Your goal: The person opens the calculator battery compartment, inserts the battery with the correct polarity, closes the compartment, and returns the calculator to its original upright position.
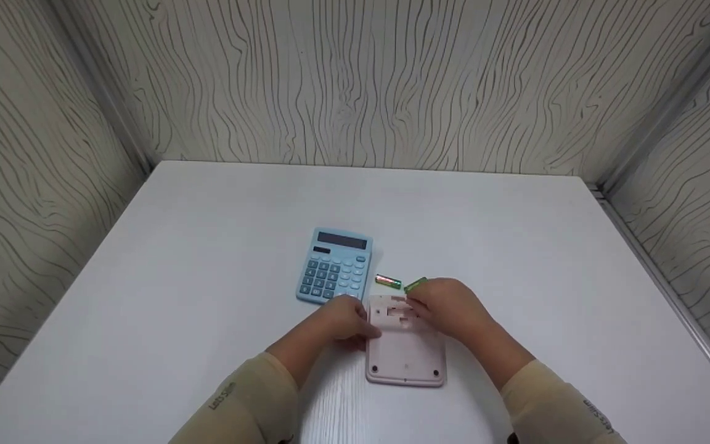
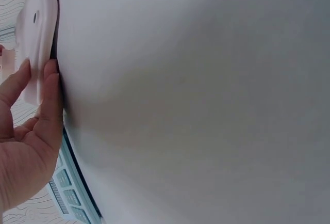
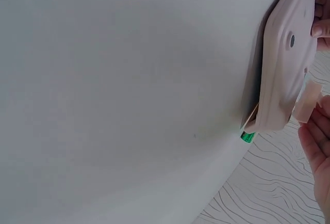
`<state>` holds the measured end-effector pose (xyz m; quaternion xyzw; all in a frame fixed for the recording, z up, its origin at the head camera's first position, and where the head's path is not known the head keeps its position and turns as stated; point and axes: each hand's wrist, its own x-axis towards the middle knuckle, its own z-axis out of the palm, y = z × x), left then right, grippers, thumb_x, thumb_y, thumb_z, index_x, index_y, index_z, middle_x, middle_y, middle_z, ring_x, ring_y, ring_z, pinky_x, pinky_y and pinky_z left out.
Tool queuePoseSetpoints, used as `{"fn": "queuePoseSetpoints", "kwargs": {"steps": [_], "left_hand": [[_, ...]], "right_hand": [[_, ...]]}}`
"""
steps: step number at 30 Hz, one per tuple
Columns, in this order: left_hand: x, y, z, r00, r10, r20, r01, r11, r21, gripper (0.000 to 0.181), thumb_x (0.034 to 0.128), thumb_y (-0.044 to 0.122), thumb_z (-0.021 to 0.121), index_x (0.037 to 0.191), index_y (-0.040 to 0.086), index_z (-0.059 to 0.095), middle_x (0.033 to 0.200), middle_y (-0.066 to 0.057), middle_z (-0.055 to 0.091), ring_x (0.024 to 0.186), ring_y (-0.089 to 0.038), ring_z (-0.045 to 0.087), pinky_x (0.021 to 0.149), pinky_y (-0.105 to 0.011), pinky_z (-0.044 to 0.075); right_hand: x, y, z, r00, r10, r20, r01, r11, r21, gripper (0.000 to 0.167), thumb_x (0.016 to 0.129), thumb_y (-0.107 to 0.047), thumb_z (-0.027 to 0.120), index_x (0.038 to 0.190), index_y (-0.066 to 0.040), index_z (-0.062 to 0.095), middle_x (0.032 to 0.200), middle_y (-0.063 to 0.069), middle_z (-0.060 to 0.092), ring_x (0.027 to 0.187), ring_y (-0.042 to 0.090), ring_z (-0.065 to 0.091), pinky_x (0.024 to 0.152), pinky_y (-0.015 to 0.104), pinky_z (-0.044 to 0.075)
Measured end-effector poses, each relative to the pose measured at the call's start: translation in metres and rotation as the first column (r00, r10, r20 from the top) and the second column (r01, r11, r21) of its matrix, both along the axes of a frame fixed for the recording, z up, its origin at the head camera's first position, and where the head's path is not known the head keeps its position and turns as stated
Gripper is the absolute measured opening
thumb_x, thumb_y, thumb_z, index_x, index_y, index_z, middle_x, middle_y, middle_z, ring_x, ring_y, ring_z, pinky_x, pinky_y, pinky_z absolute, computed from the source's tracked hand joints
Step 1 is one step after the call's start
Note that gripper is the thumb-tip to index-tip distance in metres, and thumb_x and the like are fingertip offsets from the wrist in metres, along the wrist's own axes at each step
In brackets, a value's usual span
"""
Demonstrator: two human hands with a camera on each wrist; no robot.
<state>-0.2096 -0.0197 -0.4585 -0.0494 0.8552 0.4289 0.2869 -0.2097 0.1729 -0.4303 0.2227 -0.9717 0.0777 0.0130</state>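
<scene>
A pink calculator (image 1: 405, 354) lies face down on the white table, its battery compartment (image 1: 399, 312) uncovered. My left hand (image 1: 347, 320) pinches its left edge, thumb on top and fingers at the side, as the left wrist view shows. Above the compartment, my right hand (image 1: 453, 306) holds a small pink battery cover (image 3: 308, 101) between thumb and fingers. Just beyond the calculator's top edge lies a green battery (image 1: 387, 282). A second green battery (image 1: 416, 284) is beside my right hand, partly hidden by it.
A blue calculator (image 1: 334, 265) lies face up to the left of the pink one, close to my left hand. The white table (image 1: 176, 259) meets wood-grain panels (image 1: 355, 86) at the back and sides.
</scene>
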Motion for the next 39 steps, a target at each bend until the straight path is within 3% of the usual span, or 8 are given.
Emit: {"fn": "queuePoseSetpoints", "kwargs": {"steps": [5, 11, 23, 30, 39], "left_hand": [[0.0, 0.0, 0.0, 1.0, -0.002, 0.004, 0.002, 1.0, 0.005, 0.023, 0.0735, 0.022, 0.076, 0.082, 0.011, 0.058, 0.072, -0.006, 0.064, 0.061, -0.018, 0.063, 0.056, -0.027, 0.05], [0.001, 0.0, 0.002, 1.0, 0.0, 0.003, 0.0, 1.0, -0.003, 0.022, 0.0737, 0.022, 0.076, 0.081, 0.011, 0.058, 0.072, -0.006, 0.064, 0.061, -0.019, 0.063, 0.057, -0.027, 0.05], [-0.001, -0.001, 0.0, 1.0, -0.017, -0.005, 0.017, 1.0, -0.005, 0.022, 0.0732, 0.021, 0.076, 0.08, 0.011, 0.059, 0.07, -0.006, 0.065, 0.06, -0.018, 0.063, 0.055, -0.027, 0.05], [-0.002, 0.0, -0.002, 1.0, -0.013, 0.002, 0.013, 1.0, -0.002, 0.023, 0.0723, 0.022, 0.077, 0.082, 0.011, 0.059, 0.071, -0.006, 0.065, 0.06, -0.018, 0.063, 0.055, -0.027, 0.05], [-0.002, 0.0, -0.001, 1.0, -0.007, 0.008, 0.007, 1.0, -0.004, 0.024, 0.0723, 0.023, 0.077, 0.083, 0.011, 0.059, 0.073, -0.006, 0.064, 0.062, -0.018, 0.063, 0.056, -0.028, 0.05]], "right_hand": [[-0.007, 0.015, 0.0, 0.996, -0.067, -0.066, 0.063, 0.996, -0.064, 0.01, 0.086, -0.022, 0.063, 0.085, -0.015, 0.07, 0.081, -0.004, 0.068, 0.079, 0.014, 0.063, 0.076, 0.034, 0.051], [-0.016, 0.036, -0.006, 0.986, -0.108, -0.13, 0.097, 0.991, -0.092, 0.008, 0.084, -0.017, 0.064, 0.082, -0.012, 0.069, 0.077, 0.0, 0.068, 0.072, 0.016, 0.062, 0.069, 0.035, 0.051], [-0.029, 0.069, -0.022, 0.972, -0.232, -0.045, 0.232, 0.973, 0.006, 0.013, 0.087, -0.017, 0.06, 0.077, -0.01, 0.066, 0.073, 0.003, 0.065, 0.062, 0.016, 0.053, 0.063, 0.037, 0.049], [-0.029, 0.079, -0.028, 0.98, -0.196, -0.031, 0.198, 0.979, 0.052, 0.017, 0.086, -0.012, 0.06, 0.069, -0.01, 0.059, 0.065, 0.002, 0.059, 0.058, 0.015, 0.048, 0.057, 0.036, 0.045], [-0.03, 0.078, -0.031, 0.982, -0.187, -0.015, 0.188, 0.981, 0.053, 0.013, 0.085, -0.012, 0.06, 0.072, -0.011, 0.06, 0.069, 0.001, 0.06, 0.061, 0.016, 0.05, 0.062, 0.038, 0.047]]}}
